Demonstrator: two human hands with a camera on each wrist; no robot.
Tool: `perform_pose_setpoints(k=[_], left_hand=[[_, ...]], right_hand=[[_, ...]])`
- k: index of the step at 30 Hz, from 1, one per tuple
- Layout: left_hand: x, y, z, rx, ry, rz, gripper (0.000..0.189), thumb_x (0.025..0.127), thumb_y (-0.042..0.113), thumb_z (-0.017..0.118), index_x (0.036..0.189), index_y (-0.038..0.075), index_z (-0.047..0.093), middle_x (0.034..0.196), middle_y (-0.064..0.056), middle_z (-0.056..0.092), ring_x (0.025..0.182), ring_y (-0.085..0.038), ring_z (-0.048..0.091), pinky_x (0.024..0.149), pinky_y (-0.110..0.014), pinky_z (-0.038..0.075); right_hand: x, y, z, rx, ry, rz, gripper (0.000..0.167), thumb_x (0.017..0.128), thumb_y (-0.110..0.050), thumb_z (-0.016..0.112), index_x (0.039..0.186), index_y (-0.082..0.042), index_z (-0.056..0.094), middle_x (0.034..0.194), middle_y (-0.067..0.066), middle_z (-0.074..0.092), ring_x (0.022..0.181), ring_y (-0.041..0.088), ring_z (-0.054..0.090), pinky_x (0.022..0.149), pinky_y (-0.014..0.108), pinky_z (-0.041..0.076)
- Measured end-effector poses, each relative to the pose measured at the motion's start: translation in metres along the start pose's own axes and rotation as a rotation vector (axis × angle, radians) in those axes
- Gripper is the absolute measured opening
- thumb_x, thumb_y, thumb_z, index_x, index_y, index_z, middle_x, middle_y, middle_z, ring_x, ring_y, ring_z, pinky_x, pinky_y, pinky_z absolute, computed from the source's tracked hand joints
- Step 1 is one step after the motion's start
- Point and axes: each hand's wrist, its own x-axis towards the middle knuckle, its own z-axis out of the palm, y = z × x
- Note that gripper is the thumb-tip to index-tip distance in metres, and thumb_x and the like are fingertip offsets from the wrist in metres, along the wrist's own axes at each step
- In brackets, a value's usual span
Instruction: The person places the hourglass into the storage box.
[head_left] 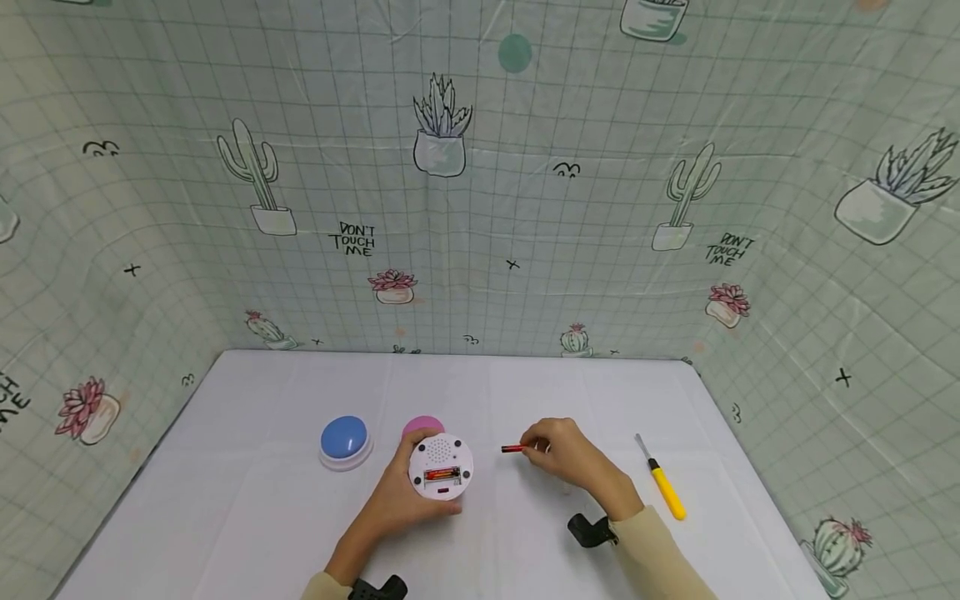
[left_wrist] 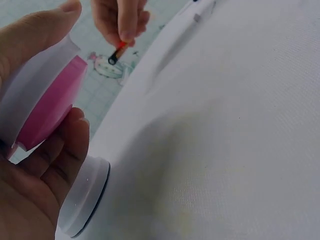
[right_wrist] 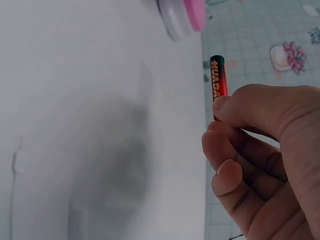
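Note:
My left hand (head_left: 401, 492) grips the rim of a round white push-button unit (head_left: 422, 457), its underside turned to the head camera. A red-and-orange battery lies in the uncovered battery compartment (head_left: 442, 474). In the left wrist view the unit's pink dome (left_wrist: 52, 105) faces the other way. To the right, my right hand (head_left: 566, 450) pinches a second battery (head_left: 512, 448) between thumb and fingers, apart from the unit. Its black end and red label (right_wrist: 218, 75) show in the right wrist view; the other end is hidden by the fingers.
A blue-domed button (head_left: 344, 438) on a white base stands left on the white table (head_left: 247, 500). Another pink top (head_left: 423, 424) shows partly behind the held unit. At the right lies a screwdriver (head_left: 666, 489) with a yellow handle. A patterned cloth (head_left: 480, 208) hangs behind the table.

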Motion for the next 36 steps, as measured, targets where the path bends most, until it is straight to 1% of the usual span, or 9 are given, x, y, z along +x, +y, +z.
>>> perform_pose_setpoints(k=[4, 8, 12, 16, 21, 27, 31, 36], left_hand=[[0.0, -0.001, 0.0, -0.015, -0.006, 0.007, 0.109, 0.054, 0.01, 0.102, 0.145, 0.017, 0.043, 0.131, 0.0, 0.061, 0.115, -0.016, 0.057, 0.101, -0.027, 0.045], [-0.001, 0.0, 0.002, -0.005, -0.001, 0.001, 0.11, 0.053, 0.011, 0.103, 0.145, 0.017, 0.043, 0.131, 0.001, 0.061, 0.115, -0.016, 0.057, 0.101, -0.028, 0.046], [-0.001, 0.0, 0.005, -0.002, -0.001, -0.001, 0.11, 0.054, 0.01, 0.102, 0.146, 0.017, 0.043, 0.131, 0.0, 0.061, 0.115, -0.017, 0.057, 0.1, -0.028, 0.046], [0.0, 0.001, 0.006, -0.001, -0.008, -0.004, 0.111, 0.055, 0.011, 0.102, 0.147, 0.017, 0.042, 0.132, -0.001, 0.06, 0.115, -0.018, 0.057, 0.1, -0.027, 0.046], [0.002, 0.001, 0.005, 0.002, 0.001, -0.004, 0.11, 0.056, 0.011, 0.102, 0.148, 0.016, 0.042, 0.133, -0.002, 0.06, 0.116, -0.019, 0.057, 0.101, -0.028, 0.046], [0.001, 0.002, 0.005, -0.002, -0.005, -0.012, 0.11, 0.056, 0.011, 0.102, 0.147, 0.016, 0.042, 0.133, -0.002, 0.06, 0.116, -0.018, 0.057, 0.1, -0.027, 0.046], [0.002, 0.003, 0.006, -0.01, -0.011, -0.004, 0.109, 0.057, 0.01, 0.102, 0.148, 0.015, 0.041, 0.134, -0.003, 0.06, 0.116, -0.019, 0.058, 0.099, -0.026, 0.047], [0.003, 0.003, 0.007, -0.005, -0.008, -0.004, 0.109, 0.057, 0.011, 0.102, 0.147, 0.015, 0.041, 0.134, -0.003, 0.06, 0.117, -0.02, 0.057, 0.1, -0.027, 0.047]], right_hand=[[0.011, 0.014, 0.004, -0.013, -0.024, 0.053, 0.004, 0.09, -0.004, 0.075, 0.092, -0.003, 0.078, 0.085, 0.002, 0.074, 0.073, 0.005, 0.059, 0.065, 0.02, 0.051], [0.023, 0.024, 0.01, -0.017, -0.048, 0.087, 0.007, 0.089, -0.001, 0.073, 0.091, -0.004, 0.078, 0.084, 0.002, 0.074, 0.074, 0.007, 0.061, 0.067, 0.022, 0.051], [0.029, 0.031, 0.016, -0.009, -0.064, 0.112, 0.006, 0.089, -0.002, 0.073, 0.089, -0.005, 0.077, 0.083, 0.001, 0.072, 0.074, 0.007, 0.06, 0.068, 0.023, 0.051], [0.031, 0.033, 0.021, 0.005, -0.083, 0.14, 0.003, 0.09, -0.004, 0.074, 0.088, -0.004, 0.076, 0.082, 0.0, 0.071, 0.074, 0.007, 0.059, 0.068, 0.023, 0.05], [0.031, 0.031, 0.026, 0.016, -0.076, 0.153, 0.004, 0.09, -0.005, 0.075, 0.09, -0.002, 0.076, 0.084, 0.002, 0.07, 0.075, 0.009, 0.059, 0.07, 0.025, 0.051], [0.03, 0.031, 0.031, 0.022, -0.09, 0.188, 0.003, 0.091, -0.005, 0.074, 0.094, -0.005, 0.076, 0.083, 0.0, 0.066, 0.075, 0.009, 0.055, 0.069, 0.025, 0.049], [0.03, 0.031, 0.03, 0.025, -0.086, 0.178, 0.007, 0.089, -0.003, 0.075, 0.095, -0.004, 0.076, 0.081, 0.001, 0.064, 0.075, 0.011, 0.054, 0.068, 0.026, 0.048], [0.031, 0.031, 0.029, 0.018, -0.1, 0.169, 0.009, 0.088, -0.002, 0.076, 0.096, -0.004, 0.076, 0.082, 0.001, 0.063, 0.076, 0.011, 0.054, 0.069, 0.025, 0.048]])
